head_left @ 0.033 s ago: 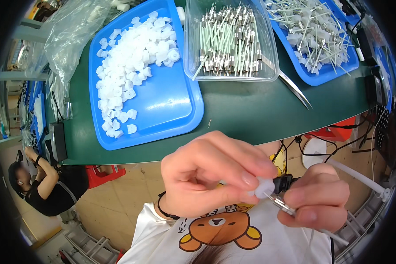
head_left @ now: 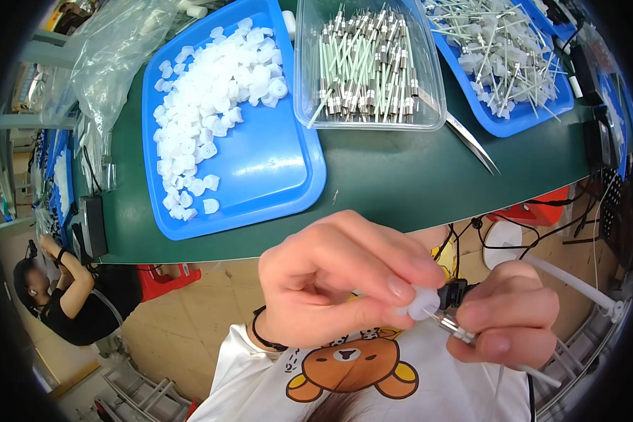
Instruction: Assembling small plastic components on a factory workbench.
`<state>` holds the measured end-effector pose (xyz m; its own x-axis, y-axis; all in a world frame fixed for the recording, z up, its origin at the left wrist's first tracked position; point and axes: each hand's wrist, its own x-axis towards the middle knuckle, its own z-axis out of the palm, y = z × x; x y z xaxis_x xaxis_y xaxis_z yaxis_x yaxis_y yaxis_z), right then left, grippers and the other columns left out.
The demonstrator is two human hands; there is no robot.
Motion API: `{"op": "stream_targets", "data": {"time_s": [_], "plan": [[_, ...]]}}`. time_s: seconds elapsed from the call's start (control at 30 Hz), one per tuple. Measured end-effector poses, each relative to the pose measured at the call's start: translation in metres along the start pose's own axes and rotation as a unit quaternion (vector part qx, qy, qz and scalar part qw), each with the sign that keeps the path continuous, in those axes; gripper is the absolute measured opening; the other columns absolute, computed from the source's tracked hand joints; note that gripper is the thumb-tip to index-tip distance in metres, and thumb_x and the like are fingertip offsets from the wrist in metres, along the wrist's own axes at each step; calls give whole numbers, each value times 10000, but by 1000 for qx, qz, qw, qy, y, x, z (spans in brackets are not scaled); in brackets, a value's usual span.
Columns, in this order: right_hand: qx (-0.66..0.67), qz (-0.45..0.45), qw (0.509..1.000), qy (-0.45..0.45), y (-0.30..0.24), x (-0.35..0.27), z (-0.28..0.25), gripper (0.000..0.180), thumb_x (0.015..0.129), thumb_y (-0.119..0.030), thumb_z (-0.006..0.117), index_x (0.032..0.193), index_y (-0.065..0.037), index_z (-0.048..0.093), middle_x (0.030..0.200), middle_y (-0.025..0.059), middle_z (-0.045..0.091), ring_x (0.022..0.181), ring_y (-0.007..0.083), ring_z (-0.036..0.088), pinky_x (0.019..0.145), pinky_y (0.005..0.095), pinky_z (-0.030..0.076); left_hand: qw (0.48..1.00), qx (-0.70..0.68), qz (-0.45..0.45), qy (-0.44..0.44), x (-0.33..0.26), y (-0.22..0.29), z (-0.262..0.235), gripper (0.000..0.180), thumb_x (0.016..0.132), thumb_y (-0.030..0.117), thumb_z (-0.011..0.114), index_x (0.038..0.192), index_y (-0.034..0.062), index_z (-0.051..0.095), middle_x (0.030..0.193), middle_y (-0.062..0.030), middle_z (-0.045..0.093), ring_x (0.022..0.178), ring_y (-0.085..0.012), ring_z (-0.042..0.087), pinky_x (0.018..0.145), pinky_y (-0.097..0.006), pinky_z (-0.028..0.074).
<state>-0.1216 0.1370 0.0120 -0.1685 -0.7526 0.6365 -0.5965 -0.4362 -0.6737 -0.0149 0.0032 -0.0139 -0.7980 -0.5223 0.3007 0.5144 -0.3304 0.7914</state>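
Note:
My left hand (head_left: pixel 337 278) is closed, pinching a small translucent white plastic cap (head_left: pixel 423 302) between thumb and fingertips. To its right, my right hand (head_left: pixel 510 316) grips a thin silver metal connector (head_left: pixel 454 325) with a pale lead (head_left: pixel 538 375) trailing out below the fingers. The connector's fine pin points at the cap's face; whether it has entered a hole there is too small to tell. Both hands are held up in front of my shirt, just off the table's near edge.
On the green table (head_left: pixel 373 169) lie a blue tray (head_left: pixel 260 183) of white caps, a clear box (head_left: pixel 373 125) of metal connectors with pale leads, tweezers (head_left: pixel 471 144), and another blue tray (head_left: pixel 503 129) of joined parts. A person (head_left: pixel 77 302) sits at the left. Cables (head_left: pixel 534 235) hang at the right.
Both hands have shifted very slightly to the right, with the cap and connector still held. Nothing else has visibly moved.

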Motion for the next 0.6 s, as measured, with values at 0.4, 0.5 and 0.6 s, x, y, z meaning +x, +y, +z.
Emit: {"op": "stream_targets", "data": {"time_s": [0.4, 0.5, 0.6], "plan": [[-35, 25, 999, 20, 2, -3, 2, 456, 518, 57, 664, 881, -99, 437, 882, 124, 538, 404, 58, 327, 369, 185, 245, 1000, 11, 15, 23, 0, -2, 2, 290, 622, -11, 695, 770, 81, 463, 833, -91, 529, 679, -244, 563, 558, -275, 500], [-29, 14, 999, 21, 5, -4, 1, 402, 557, 26, 670, 870, -99, 452, 885, 130, 550, 392, 46, 334, 352, 175, 231, 1000, 6, 3, 20, -1, -1, 1, 282, 632, 6, 694, 785, 82, 470, 839, -91, 529, 676, -240, 561, 557, -272, 499], [8, 13, 999, -30, 6, 1, -7, 383, 577, 1, 678, 878, -97, 464, 890, 133, 557, 390, 47, 356, 352, 172, 244, 1000, 3, -1, 11, -1, 0, 0, 275, 640, 18, 692, 802, 81, 479, 845, -95, 529, 671, -236, 559, 556, -268, 498]]}}
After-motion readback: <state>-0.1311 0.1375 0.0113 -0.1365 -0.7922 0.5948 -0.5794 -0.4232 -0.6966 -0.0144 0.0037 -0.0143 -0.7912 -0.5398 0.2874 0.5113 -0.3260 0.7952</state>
